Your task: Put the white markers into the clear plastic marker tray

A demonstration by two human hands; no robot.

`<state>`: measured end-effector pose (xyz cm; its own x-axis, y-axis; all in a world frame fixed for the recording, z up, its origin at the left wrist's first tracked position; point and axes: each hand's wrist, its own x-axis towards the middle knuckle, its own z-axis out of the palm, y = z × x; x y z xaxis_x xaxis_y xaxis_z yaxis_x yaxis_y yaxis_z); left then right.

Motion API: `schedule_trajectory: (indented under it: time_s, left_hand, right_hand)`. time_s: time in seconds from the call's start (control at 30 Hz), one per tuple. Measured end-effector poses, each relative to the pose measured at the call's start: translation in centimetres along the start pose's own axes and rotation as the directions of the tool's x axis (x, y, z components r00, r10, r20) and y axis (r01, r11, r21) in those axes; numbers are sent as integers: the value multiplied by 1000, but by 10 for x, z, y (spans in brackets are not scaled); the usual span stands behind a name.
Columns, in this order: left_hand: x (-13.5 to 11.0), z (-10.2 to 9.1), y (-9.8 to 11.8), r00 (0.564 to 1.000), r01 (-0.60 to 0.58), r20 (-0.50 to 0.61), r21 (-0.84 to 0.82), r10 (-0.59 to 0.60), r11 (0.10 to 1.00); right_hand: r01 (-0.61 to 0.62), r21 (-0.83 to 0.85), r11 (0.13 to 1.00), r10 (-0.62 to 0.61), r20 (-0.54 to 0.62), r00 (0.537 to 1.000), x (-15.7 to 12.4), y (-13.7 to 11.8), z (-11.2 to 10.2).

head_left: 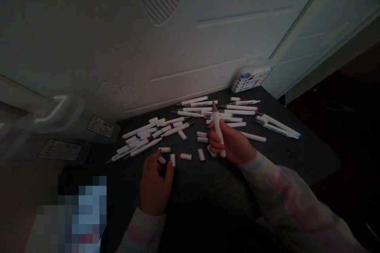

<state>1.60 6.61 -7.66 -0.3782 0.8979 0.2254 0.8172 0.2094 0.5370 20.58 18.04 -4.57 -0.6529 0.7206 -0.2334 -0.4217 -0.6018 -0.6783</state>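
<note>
My right hand [233, 142] is wrapped round an uncapped white marker [219, 130], held upright with its grey neck and reddish tip pointing up. Low over the dark table, my left hand [156, 184] has thumb and forefinger apart. By its fingertips lie loose white marker caps: a yellow-ended cap [165, 150], another cap [161, 159] partly behind the fingers, and a white cap [173, 160] at the thumb tip. Farther right are a pink-ended cap [185, 156] and a cap standing out alone [201, 154]. No cap shows clearly gripped in the left hand.
Several uncapped markers [178, 128] lie scattered across the dark table [190, 189]. At the back right, against the white panel [178, 59], stands a pack with printed labels [251, 78]. Clear plastic cases [59, 116] stand at the left. A pixelated patch covers the lower left.
</note>
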Motion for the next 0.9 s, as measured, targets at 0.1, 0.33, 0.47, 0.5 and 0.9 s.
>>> schedule_trajectory:
  time_s: [0.1,0.33,0.47,0.5,0.9]
  left_hand:
    - [0,-1,0,1000,7,8,4,-7,1000]
    - [0,0,1,1000,25,13,17,-25,1000]
    - [0,1,0,1000,19,2,16,-19,1000]
    - [0,1,0,1000,17,-3,15,-17,1000]
    - [1,0,3,1000,28,9,10,-28,1000]
  right_hand:
    - [-10,34,999,11,-29,1000,-1,-1,1]
    - [50,82,995,-46,-53,998,0,1,3]
    - [75,40,996,-72,-74,995,1,3,2]
    - [78,30,996,-75,-87,993,2,3,2]
    - [56,76,996,-48,-97,994,1,2,5]
